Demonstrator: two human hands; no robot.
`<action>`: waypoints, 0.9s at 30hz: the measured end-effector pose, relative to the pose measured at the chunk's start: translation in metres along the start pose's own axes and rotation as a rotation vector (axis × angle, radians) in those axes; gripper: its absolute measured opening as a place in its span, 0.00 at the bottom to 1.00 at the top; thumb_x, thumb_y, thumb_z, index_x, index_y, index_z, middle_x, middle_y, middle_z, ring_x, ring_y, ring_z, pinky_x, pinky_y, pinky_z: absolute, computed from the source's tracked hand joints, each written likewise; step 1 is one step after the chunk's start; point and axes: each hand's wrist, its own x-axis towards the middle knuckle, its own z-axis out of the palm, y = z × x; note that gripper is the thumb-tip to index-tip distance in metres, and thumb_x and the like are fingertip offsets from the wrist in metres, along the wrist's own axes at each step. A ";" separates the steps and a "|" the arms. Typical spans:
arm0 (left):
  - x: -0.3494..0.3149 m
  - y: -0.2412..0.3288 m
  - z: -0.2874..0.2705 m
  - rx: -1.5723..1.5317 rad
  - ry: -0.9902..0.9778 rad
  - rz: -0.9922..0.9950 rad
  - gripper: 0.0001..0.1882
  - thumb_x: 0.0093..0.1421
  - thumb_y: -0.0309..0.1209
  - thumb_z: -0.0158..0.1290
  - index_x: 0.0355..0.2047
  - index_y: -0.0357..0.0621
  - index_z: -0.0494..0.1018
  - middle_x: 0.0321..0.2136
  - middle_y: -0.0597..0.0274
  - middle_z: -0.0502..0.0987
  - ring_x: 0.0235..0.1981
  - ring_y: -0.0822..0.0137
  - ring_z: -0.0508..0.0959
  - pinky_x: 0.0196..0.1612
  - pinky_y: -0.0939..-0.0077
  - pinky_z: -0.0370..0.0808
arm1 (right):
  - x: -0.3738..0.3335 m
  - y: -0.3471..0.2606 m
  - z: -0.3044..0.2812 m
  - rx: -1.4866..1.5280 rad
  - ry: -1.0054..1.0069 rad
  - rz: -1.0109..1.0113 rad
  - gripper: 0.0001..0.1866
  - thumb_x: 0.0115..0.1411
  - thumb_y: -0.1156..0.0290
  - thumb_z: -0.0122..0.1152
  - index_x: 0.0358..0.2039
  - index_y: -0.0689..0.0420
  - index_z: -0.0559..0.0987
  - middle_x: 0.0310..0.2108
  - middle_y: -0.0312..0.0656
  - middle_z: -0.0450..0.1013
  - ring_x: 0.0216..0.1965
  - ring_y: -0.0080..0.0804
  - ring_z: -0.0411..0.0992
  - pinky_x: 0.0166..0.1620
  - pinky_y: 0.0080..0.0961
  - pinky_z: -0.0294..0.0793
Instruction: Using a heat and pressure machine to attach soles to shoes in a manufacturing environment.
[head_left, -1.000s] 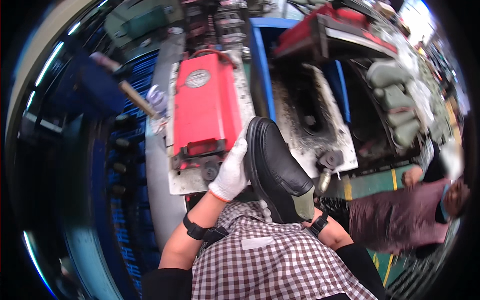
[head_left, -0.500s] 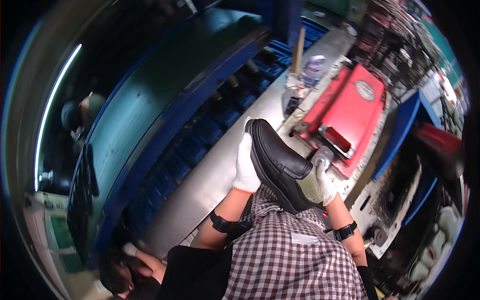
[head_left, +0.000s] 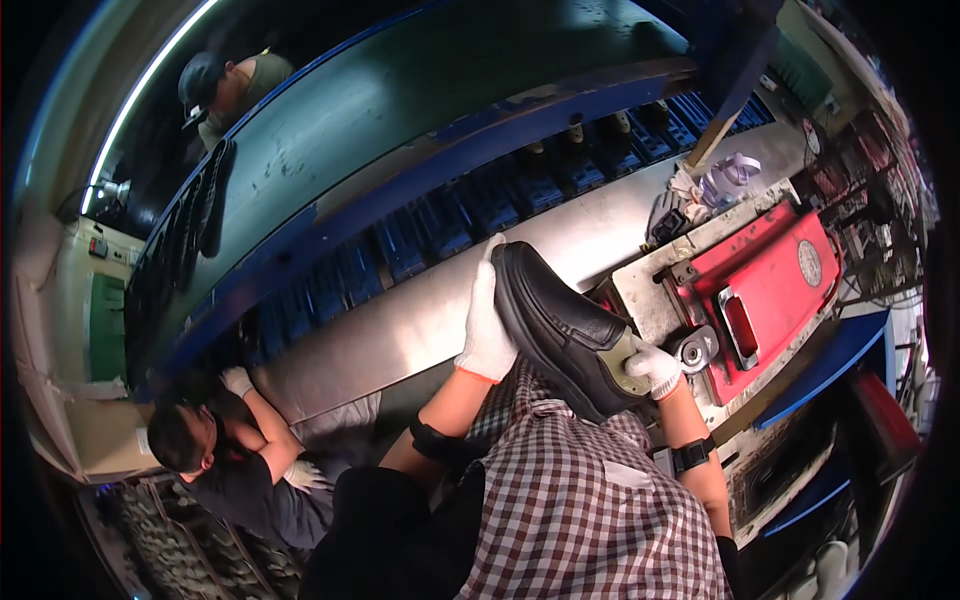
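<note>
A black slip-on shoe [head_left: 550,310] with a thick black sole is held up in front of my apron, its toe pointing up and left. An olive-green shoe last [head_left: 617,362] fills its opening. My left hand [head_left: 486,325], in a white knit glove, is closed along the sole near the toe; most of its fingers are hidden behind the shoe. At the heel end, my gloved right hand [head_left: 655,368] is curled against the last, fingers bent onto its top.
Beyond the shoe runs a metal ledge [head_left: 400,345] below a blue-framed machine with a green top. A red machine [head_left: 765,300] stands at right, a wooden stick [head_left: 712,140] behind it. A co-worker [head_left: 235,450] sits at lower left; another person [head_left: 235,90] is across the machine.
My view has swung left, bringing the co-worker further into sight. The shoe remains in both hands, while my right fingers have curled in over the top of the last.
</note>
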 end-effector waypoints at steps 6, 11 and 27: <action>0.002 -0.003 -0.026 -0.170 0.072 -0.004 0.29 0.82 0.53 0.38 0.76 0.57 0.62 0.63 0.66 0.77 0.60 0.63 0.79 0.67 0.57 0.77 | 0.020 -0.009 0.000 -0.130 -0.038 0.043 0.53 0.53 0.72 0.78 0.77 0.64 0.61 0.71 0.47 0.70 0.70 0.37 0.69 0.74 0.36 0.64; 0.007 -0.009 -0.064 -0.258 0.195 0.035 0.26 0.82 0.52 0.39 0.70 0.54 0.70 0.56 0.63 0.82 0.55 0.61 0.82 0.63 0.58 0.80 | 0.042 -0.006 -0.001 -0.152 -0.018 0.145 0.52 0.54 0.71 0.78 0.77 0.63 0.62 0.69 0.46 0.72 0.68 0.37 0.72 0.72 0.36 0.68; -0.016 -0.025 -0.159 -0.434 0.467 0.131 0.22 0.81 0.49 0.40 0.56 0.51 0.78 0.49 0.62 0.85 0.49 0.60 0.83 0.59 0.59 0.80 | 0.095 0.020 -0.014 -0.280 -0.090 0.457 0.38 0.61 0.69 0.73 0.71 0.61 0.71 0.59 0.39 0.79 0.56 0.28 0.78 0.61 0.28 0.79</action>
